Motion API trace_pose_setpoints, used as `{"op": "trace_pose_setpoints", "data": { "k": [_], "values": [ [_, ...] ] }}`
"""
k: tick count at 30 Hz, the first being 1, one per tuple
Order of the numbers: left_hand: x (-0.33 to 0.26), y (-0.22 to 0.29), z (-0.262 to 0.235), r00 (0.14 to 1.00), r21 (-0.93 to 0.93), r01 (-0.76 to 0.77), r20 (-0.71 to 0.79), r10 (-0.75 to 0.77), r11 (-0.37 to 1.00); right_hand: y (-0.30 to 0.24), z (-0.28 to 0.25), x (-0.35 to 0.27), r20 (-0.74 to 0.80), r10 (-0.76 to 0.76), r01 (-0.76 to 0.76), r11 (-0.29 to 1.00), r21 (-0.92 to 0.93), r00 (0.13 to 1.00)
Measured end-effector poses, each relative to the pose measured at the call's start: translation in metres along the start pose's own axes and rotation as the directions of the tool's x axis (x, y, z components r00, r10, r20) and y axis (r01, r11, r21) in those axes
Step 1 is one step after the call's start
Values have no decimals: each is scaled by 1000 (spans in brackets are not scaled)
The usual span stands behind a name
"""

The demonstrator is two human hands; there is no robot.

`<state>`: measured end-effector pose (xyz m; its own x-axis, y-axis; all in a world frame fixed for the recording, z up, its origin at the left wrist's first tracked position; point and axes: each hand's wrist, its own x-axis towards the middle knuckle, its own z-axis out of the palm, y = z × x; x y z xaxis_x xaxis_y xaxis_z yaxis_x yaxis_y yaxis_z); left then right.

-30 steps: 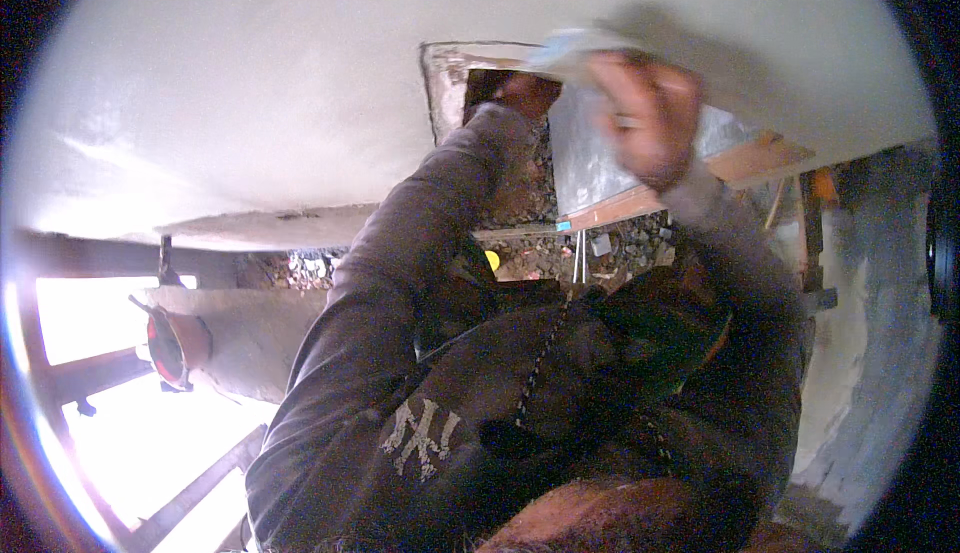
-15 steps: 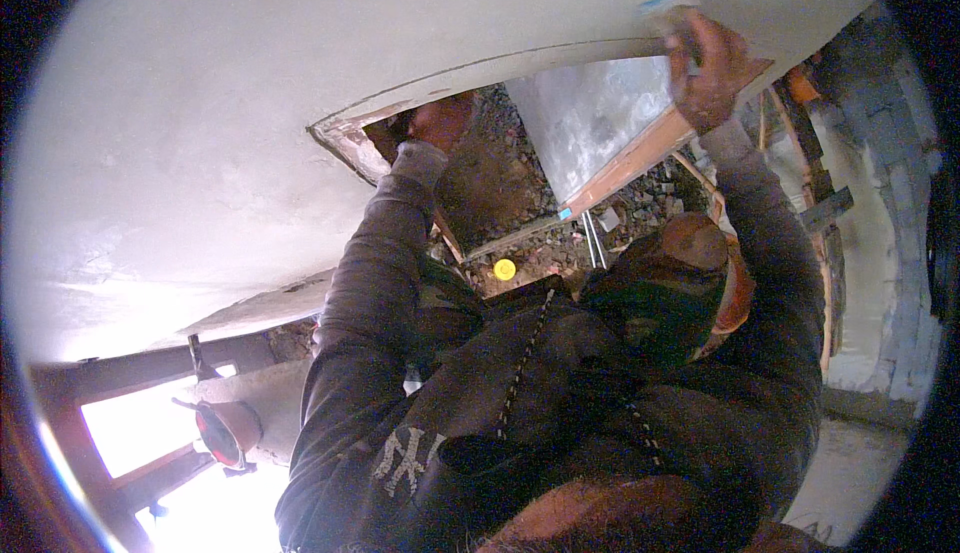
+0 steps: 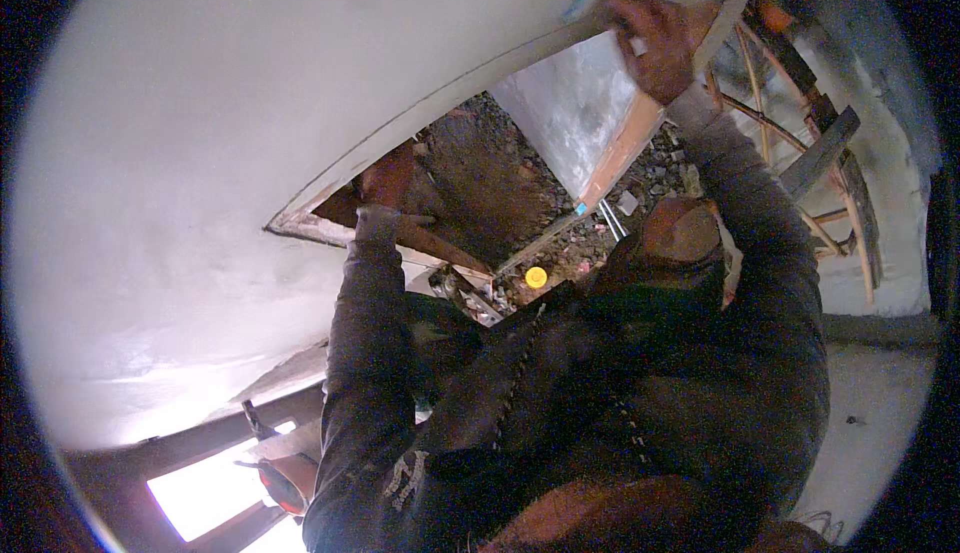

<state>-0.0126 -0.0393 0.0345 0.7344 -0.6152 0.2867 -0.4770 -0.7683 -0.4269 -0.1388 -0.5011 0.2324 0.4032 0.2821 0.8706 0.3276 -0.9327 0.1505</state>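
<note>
My right hand point(image 3: 655, 48) is raised to the smooth whitish wall point(image 3: 210, 113), just above the far right part of the opening's edge. Its fingers close round a small pale thing with a blue part point(image 3: 583, 1), pressed to the wall; motion blurs it and its kind is unclear. My left hand point(image 3: 388, 178) is at the left end of the opening, against the wooden frame point(image 3: 318, 215). Shadow and the edge hide its fingers. A dark groove runs along the wall beside the frame.
Through the opening show bare earth and rubble point(image 3: 475, 173), a grey panel point(image 3: 565, 103) with a wooden edge, and a round yellow thing point(image 3: 536, 277). Wooden poles point(image 3: 850, 213) lean at the right. A bucket-like vessel point(image 3: 288, 483) stands at the lower left beside a bright window point(image 3: 205, 493).
My right hand has moved left along the wall with the blue-and-pale thing. My left hand appears lower and further left. The whole view has turned somewhat.
</note>
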Motion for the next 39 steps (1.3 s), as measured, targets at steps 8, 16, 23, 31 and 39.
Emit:
{"op": "trace_pose_setpoints", "data": {
  "k": [8, 16, 23, 31, 39],
  "values": [
    [0, -11, 0, 998, 197, -60, 41, 53, 979, -52, 6, 19, 134, -8, -50, 905, 422, 991],
    [-11, -12, -6, 996, 295, -37, -70, 61, 955, 38, 9, -32, -194, 363, -344, 931, 122, 912],
    [-30, -64, 63, 989, 973, -114, 93, 111, 202, 110, 5, -35, -141, 778, -375, 443, 814, 612],
    [-4, -14, -16, 947, -165, 305, -48, -316, 938, -14, 0, -11, 176, 327, -370, 857, 359, 928],
    [-5, -11, -5, 992, 227, 130, -23, -128, 965, 163, 1, -58, -431, 823, -576, 568, 588, 371]
  ]
}}
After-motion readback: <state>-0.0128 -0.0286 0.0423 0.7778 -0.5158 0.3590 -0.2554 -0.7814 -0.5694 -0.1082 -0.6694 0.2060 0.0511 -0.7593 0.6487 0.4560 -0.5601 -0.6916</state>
